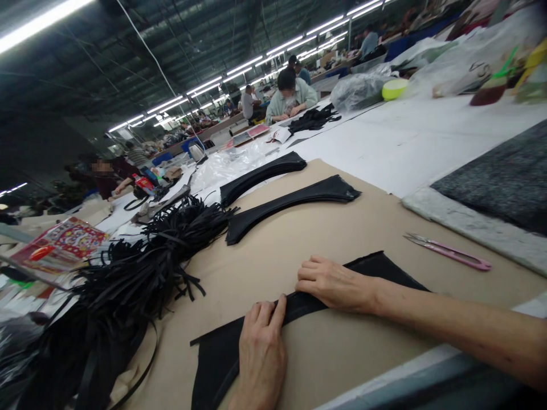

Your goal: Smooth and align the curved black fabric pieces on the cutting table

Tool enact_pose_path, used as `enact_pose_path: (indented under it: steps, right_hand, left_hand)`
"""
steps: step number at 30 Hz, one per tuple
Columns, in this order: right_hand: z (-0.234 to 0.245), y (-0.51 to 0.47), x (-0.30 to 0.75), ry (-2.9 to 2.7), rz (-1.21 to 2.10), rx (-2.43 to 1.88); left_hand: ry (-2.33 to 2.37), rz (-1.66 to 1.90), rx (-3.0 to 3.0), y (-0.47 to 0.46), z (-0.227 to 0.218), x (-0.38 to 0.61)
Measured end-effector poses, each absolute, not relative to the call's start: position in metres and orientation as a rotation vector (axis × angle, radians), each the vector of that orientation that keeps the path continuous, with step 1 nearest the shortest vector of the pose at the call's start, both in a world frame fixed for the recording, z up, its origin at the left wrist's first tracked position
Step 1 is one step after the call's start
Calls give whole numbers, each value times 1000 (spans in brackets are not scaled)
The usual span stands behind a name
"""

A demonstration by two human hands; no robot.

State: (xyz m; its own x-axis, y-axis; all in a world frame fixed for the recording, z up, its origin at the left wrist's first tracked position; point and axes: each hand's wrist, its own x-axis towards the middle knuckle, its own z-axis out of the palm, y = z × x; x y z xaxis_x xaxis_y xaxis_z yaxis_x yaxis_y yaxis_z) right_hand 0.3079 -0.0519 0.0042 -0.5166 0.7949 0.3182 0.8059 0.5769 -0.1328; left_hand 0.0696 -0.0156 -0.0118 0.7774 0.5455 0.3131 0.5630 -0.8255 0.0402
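A curved black fabric piece point(216, 359) with flared ends lies on the brown board point(367, 228) in front of me. My left hand point(262, 347) is closed over its upper edge left of the middle, fingers bent down on the strip. Farther right along that edge, my right hand point(333, 282) has its fingers curled over the narrow part; the fingertips are partly hidden. Beyond my hands lie two stacks of similar black pieces, a nearer stack point(290, 205) and a farther stack point(265, 176). Pink-handled thread snips point(453, 251) rest to the right.
A heap of black strips point(141, 273) spreads along the left. On the right sits a pale slab point(465, 228) under dark grey felt point(504, 176). Plastic bags point(363, 88) and bottles point(491, 88) stand at the far right. A co-worker point(293, 94) sits across the white table point(427, 131).
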Motion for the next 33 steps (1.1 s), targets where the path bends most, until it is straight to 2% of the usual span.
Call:
enact_pose_path:
  steps: [8,16,33]
  right_hand:
    - [-1,-62,310,-2496,-90,-1268]
    - [1,-67,309,-2457,-33,-1311]
    - [7,-76,335,-2352,-7,-1415]
  left_hand:
    - [-848,-381,-2867,-14,-12,71]
    - [-777,-503,-2973,-13,-7,81]
    - [-792,-445,-3103,-18,-2,101]
